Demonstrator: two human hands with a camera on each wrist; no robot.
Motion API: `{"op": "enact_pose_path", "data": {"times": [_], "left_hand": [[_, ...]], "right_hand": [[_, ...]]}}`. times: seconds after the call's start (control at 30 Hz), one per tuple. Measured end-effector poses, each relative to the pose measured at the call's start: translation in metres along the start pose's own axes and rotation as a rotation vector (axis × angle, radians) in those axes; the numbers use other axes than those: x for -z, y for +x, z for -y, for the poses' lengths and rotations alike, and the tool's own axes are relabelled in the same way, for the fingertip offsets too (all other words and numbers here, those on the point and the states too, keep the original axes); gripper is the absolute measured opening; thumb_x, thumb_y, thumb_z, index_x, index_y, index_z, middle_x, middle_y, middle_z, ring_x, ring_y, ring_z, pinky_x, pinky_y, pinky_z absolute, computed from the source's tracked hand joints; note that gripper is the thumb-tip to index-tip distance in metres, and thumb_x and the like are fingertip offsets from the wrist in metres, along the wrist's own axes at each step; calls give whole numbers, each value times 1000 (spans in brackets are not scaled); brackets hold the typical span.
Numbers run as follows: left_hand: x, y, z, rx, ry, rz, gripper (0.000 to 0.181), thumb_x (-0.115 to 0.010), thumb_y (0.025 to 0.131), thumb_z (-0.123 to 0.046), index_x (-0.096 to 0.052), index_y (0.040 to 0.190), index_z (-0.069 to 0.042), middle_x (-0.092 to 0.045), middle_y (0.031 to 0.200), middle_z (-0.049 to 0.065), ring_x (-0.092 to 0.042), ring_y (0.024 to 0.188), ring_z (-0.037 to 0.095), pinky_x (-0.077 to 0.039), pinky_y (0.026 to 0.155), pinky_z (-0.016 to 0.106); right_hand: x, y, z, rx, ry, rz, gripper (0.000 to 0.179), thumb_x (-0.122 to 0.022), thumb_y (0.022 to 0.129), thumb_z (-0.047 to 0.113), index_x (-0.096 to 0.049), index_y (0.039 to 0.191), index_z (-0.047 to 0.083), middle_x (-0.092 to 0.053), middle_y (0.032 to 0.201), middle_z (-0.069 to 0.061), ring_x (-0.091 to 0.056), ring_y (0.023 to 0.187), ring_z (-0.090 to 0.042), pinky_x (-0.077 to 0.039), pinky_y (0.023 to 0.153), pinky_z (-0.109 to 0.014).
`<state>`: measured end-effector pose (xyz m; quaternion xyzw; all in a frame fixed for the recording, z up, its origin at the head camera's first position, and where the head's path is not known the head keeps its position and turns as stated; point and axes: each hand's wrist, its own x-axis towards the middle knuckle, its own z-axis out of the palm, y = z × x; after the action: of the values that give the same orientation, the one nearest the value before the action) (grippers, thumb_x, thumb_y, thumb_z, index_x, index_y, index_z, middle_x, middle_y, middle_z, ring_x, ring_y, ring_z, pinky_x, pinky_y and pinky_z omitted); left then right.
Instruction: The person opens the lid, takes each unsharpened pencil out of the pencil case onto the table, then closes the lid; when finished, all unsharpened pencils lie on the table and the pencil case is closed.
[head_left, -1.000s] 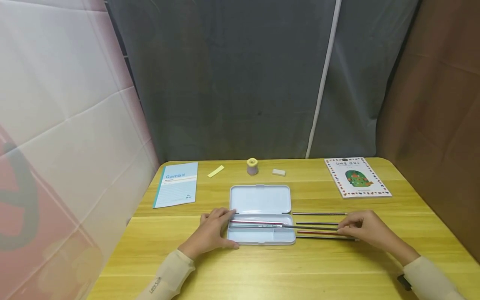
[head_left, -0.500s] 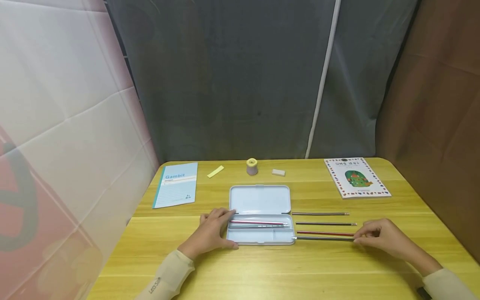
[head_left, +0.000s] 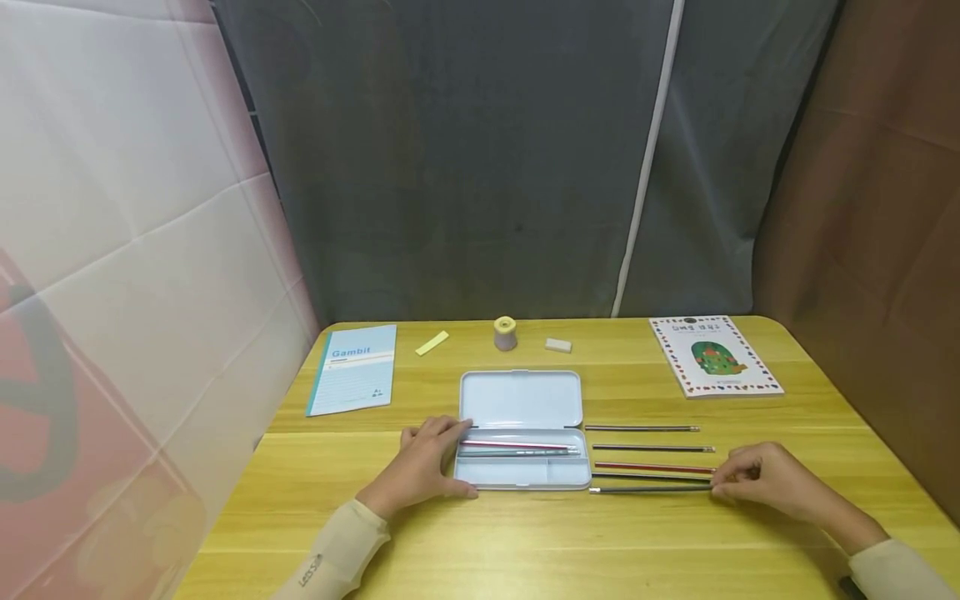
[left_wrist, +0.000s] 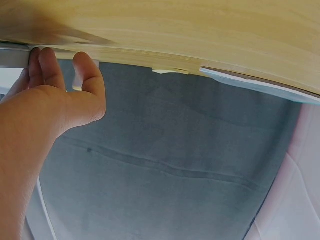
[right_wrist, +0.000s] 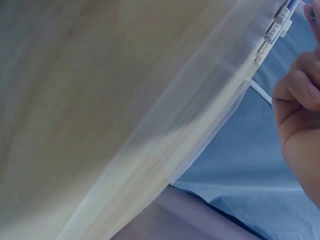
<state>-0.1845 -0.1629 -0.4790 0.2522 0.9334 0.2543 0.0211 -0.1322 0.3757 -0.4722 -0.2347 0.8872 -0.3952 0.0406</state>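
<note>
Right hand (head_left: 767,481) is nearly closed, fingers curled, thumb and fingertips pinching the right end of the dark, thin pencil nearest the person (head_left: 648,490); the right wrist view misses the pinch, so how firm it is I can't tell; that pencil's pale-tipped left end lies just beside the front right corner of the white, shallow rectangular pencil box (head_left: 491,473), touching or not is unclear.

Left hand (head_left: 422,463) spans the box's left end, thumb at the front edge, fingers at the hinge side, a wide but steady-looking hold; inside, a slim red pencil (head_left: 487,443) and a grey-green pencil (head_left: 487,454) lie in the back compartment.

Main risk: fingertips sit close to the right ends of a dark red pencil (head_left: 652,467) and a thin dark pencil (head_left: 645,477), so a careless lift or sideways slide could drag or roll these out of line; pinching only at one end could let the far tip dip, swing and snag the box corner; letting go early might leave it rolling across the yellow wood-grain table (head_left: 480,542); if the left hand slackens, a bump could shift the box; pressure near the hinge could tip the laid-back white lid (head_left: 520,398).
</note>
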Motion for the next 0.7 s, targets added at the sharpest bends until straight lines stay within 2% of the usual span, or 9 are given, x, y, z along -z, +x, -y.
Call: {"op": "enact_pose_path", "data": {"times": [0.2, 0.47, 0.57, 0.7], "left_hand": [[1, 0, 0, 3, -5, 2, 108, -98, 69, -50, -52, 157, -8, -62, 144, 7, -52, 138, 28, -29, 101, 50], [-1, 0, 0, 7, -1, 1, 108, -98, 70, -50, -52, 158, -9, -62, 143, 7, -52, 138, 28, -29, 101, 50], [-1, 0, 0, 7, 0, 2, 107, -98, 70, -51, -53, 157, -9, -62, 144, 7, -52, 138, 28, -29, 101, 50], [0, 0, -1, 9, -2, -3, 107, -98, 69, -50, -53, 157, -8, -62, 144, 8, -52, 137, 28, -29, 101, 49]], "right_hand": [[-1, 0, -2, -27, -22, 45, 6, -86, 88, 10, -82, 86, 15, -71, 80, 14, -48, 66, 6, -43, 55, -23], [0, -1, 0, -125, -29, 85, 6, -86, 88, 14, -81, 89, 16, -71, 82, 13, -48, 65, 5, -43, 56, -23], [-1, 1, 4, -127, -58, 55, 6, -87, 89, 17, -81, 90, 17, -69, 79, 14, -47, 66, 4, -42, 56, -24], [-7, 13, 14, -110, -82, -45, 3, -85, 91, 19, -83, 92, 17, -60, 70, 14, -44, 63, 3, -40, 55, -25]]}}
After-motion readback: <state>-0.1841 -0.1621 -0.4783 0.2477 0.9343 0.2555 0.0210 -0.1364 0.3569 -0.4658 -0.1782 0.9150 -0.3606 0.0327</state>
